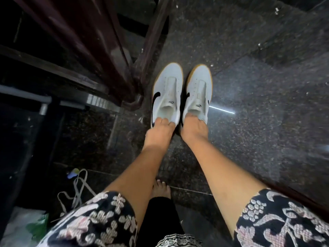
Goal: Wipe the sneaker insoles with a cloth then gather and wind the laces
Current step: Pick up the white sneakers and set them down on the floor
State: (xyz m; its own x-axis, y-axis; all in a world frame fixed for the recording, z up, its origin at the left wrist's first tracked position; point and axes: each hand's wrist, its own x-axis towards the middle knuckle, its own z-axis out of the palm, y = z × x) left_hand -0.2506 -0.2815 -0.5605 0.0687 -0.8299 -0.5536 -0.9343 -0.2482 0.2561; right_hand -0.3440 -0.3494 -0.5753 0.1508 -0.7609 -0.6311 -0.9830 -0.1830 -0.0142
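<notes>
Dark floor (249, 86) holds two white sneakers (167, 90) (197, 90); left hand (159, 130) and right hand (194, 127) seemingly grip their heels.

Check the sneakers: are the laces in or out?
Out. The left sneaker and right sneaker show bare eyelet rows; white laces lie loose on the floor, lower left.

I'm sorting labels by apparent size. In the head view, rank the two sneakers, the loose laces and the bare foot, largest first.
1. The left-hand sneaker and right-hand sneaker: alike, a tie.
2. The laces: their sprawl is nearly as big, but nearer the camera, so unsure.
3. The bare foot, partly hidden.
</notes>
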